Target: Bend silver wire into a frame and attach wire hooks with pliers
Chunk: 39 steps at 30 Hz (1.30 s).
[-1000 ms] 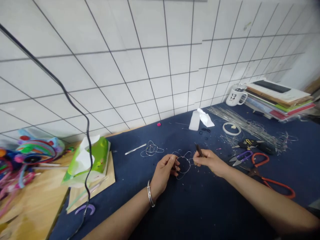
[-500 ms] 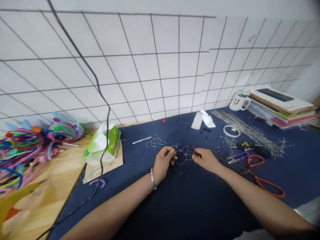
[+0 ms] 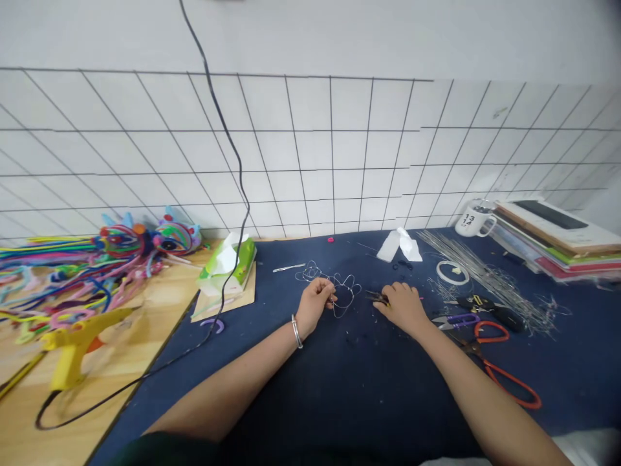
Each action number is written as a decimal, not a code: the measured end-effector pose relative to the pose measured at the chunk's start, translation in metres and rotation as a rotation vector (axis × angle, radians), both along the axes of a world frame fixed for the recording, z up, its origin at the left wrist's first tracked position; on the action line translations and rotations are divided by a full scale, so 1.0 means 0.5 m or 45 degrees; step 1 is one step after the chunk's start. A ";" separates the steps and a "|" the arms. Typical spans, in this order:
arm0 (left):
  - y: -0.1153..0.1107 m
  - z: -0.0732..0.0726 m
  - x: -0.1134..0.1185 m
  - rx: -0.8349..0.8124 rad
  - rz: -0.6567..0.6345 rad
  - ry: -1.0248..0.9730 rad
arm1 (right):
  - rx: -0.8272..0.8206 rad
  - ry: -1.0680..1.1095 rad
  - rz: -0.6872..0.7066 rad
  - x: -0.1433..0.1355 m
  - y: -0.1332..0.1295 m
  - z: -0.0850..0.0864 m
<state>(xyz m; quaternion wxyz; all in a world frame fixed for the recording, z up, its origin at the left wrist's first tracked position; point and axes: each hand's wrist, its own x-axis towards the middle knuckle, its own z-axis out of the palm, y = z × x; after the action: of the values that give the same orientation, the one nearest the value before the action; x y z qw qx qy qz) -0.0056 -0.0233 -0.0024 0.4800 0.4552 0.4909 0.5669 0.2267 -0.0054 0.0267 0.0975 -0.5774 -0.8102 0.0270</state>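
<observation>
At left we found the green tissue pack [image 3: 246,259] with white tissue [image 3: 226,259] standing out of its top, and right of it a separate looped wire piece [image 3: 310,272]. Near the middle, our left hand [image 3: 314,306] pinched the wire frame [image 3: 352,290], its ring and outer loops formed but its completeness unconfirmed, while our right hand [image 3: 405,309] gripped the small pliers [image 3: 376,297], clear of the frame. Loose wires [image 3: 478,259] lay uncombined at right, and farther stood the white mug [image 3: 468,224], contents not visible.
</observation>
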 end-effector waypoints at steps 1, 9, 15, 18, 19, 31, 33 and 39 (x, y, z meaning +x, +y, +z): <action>0.001 0.000 -0.003 -0.003 -0.013 0.011 | 0.020 -0.007 0.020 0.003 0.002 0.002; 0.008 -0.009 -0.006 -0.021 -0.158 0.106 | -0.156 0.430 0.197 -0.037 -0.018 0.027; 0.009 0.000 -0.012 -0.011 -0.197 0.176 | -0.342 0.727 0.140 -0.087 -0.010 0.015; 0.014 0.005 -0.020 -0.028 -0.211 0.176 | -0.361 0.760 0.079 -0.089 0.013 0.010; 0.017 0.005 -0.023 -0.034 -0.208 0.173 | -0.350 0.774 0.052 -0.090 0.021 0.008; 0.046 0.001 -0.048 -0.099 -0.251 0.211 | -0.259 0.795 0.052 -0.107 0.040 -0.018; 0.045 0.005 -0.049 -0.095 -0.274 0.239 | -0.279 0.808 0.099 -0.103 0.040 -0.015; 0.032 0.023 -0.039 -0.039 -0.409 0.325 | -0.317 0.920 0.159 -0.113 0.033 -0.005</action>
<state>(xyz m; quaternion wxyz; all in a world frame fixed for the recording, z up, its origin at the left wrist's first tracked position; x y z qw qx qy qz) -0.0249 -0.0072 0.0093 0.5050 0.5883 0.4775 0.4133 0.1703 0.0111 0.0244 0.3040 -0.4875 -0.7479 0.3326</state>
